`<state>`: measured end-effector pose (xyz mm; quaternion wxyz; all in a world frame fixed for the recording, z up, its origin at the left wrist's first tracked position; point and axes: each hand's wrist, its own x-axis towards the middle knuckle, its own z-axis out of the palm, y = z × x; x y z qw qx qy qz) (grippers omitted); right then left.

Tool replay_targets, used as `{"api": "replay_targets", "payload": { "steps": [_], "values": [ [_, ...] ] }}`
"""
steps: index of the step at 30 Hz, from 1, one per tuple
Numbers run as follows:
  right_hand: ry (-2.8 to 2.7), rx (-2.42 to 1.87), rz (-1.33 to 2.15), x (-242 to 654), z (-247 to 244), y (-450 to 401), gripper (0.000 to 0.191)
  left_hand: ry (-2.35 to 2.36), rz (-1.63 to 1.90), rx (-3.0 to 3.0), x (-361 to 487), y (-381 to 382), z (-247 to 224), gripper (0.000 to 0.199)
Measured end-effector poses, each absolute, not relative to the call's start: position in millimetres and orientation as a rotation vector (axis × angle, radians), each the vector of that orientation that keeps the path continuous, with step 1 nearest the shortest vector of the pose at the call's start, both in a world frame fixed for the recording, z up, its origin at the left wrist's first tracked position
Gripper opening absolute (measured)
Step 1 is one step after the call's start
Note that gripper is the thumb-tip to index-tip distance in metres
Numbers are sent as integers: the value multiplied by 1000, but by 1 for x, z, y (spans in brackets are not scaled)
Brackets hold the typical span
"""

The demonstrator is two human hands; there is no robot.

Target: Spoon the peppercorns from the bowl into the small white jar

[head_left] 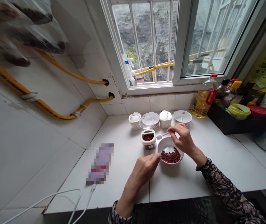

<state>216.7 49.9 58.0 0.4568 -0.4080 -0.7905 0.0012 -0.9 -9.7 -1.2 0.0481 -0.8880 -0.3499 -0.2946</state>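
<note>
On worktop (pixel 123 189): left hand (pixel 145 166) pinching bowl (pixel 166 143) rim, right hand (pixel 181 138) pinching spoon (pixel 159 137). Judged step: spooning peppercorns (pixel 171 157), jar (pixel 148 145) open; next move calls for level spoon.

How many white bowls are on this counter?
3: the front bowl holding dark-red bits; the back-left bowl between two white jars; the back-right bowl near the oil bottle.
</note>
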Motion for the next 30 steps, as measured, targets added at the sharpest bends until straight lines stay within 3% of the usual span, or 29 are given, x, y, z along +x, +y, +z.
{"api": "replay_targets", "payload": {
  "steps": [11, 30],
  "values": [
    [-2272, -1095, 322, 224, 38, 51, 21, -1122, -915, -2759, -2, -11, -2, 24],
    [-1611, -1251, 1019, 232, 45, 60, 15, -1109, -921, -2766, -4, -10, -5, 26]
  ]
}}
